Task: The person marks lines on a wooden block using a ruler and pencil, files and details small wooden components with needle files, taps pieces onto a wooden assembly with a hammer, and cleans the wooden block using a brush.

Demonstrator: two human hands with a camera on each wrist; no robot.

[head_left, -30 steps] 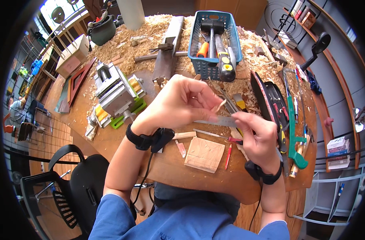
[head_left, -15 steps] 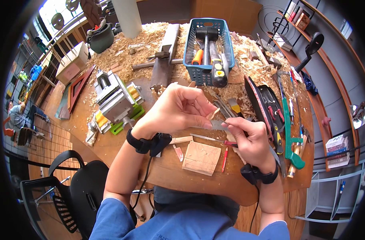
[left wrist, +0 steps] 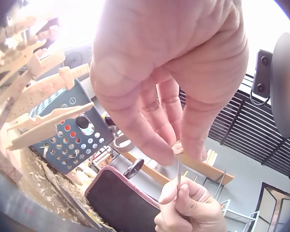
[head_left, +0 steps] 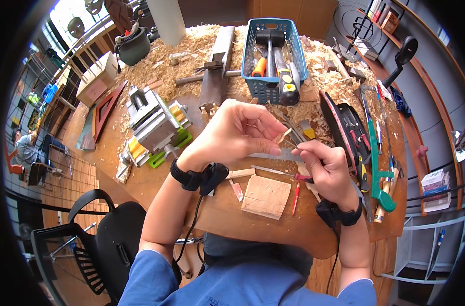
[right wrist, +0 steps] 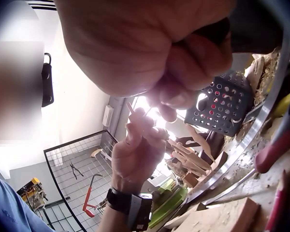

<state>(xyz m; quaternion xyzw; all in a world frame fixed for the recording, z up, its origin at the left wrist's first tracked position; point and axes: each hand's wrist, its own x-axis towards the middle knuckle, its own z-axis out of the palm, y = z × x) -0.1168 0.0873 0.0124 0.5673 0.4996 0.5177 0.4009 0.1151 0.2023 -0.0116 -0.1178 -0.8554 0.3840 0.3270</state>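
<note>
My left hand (head_left: 232, 132) pinches a small pale piece of wood (head_left: 282, 135) between thumb and fingertips, over the workbench. Facing it from the right, my right hand (head_left: 324, 166) grips a thin metal tool (left wrist: 179, 171) between thumb and curled fingers. The tool's tip is right at the wood piece in the left wrist view; its other end is hidden in the right hand. Below the hands lie a steel ruler (head_left: 279, 155), a slim red-handled tool (head_left: 278, 172), a square wooden board (head_left: 267, 198) with lines on it and a red pencil (head_left: 295, 199).
A metal vise (head_left: 153, 122) stands at left. Behind the hands is a blue basket (head_left: 263, 87) of tools, with wood shavings (head_left: 191, 53) around it. A dark tool case (head_left: 339, 127) and a green-handled saw (head_left: 378, 178) lie at right.
The right fingertips have drawn slightly away from the left thumb, and the thin tool now shows between the hands. The left hand keeps its pinch on the wood. The head view shifts slightly.
</note>
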